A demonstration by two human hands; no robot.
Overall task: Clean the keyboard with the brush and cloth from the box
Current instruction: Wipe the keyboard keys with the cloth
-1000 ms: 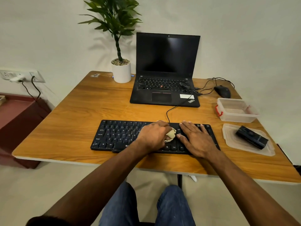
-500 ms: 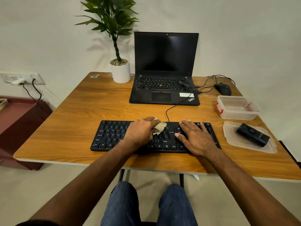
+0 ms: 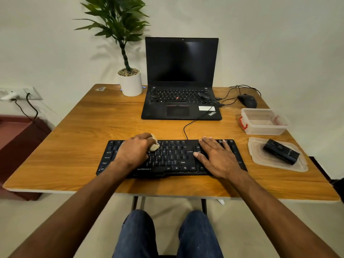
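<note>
A black keyboard [image 3: 173,157] lies near the front edge of the wooden table [image 3: 78,146]. My left hand [image 3: 135,150] grips a small beige cloth [image 3: 154,146] and holds it against the keys on the keyboard's left half. My right hand [image 3: 217,157] lies flat with straight fingers on the keyboard's right end. The clear plastic box [image 3: 263,121] stands open at the right. Its lid [image 3: 260,159] lies in front of it with a black brush case [image 3: 281,154] on top.
An open black laptop [image 3: 181,101] stands behind the keyboard, with a cable running to it. A white plant pot [image 3: 130,83] sits at the back left, a black mouse [image 3: 247,100] at the back right. My knees [image 3: 167,233] are under the table.
My left hand has slid the cloth leftwards across the keys, from the middle to the left half. My right hand has stayed on the right end.
</note>
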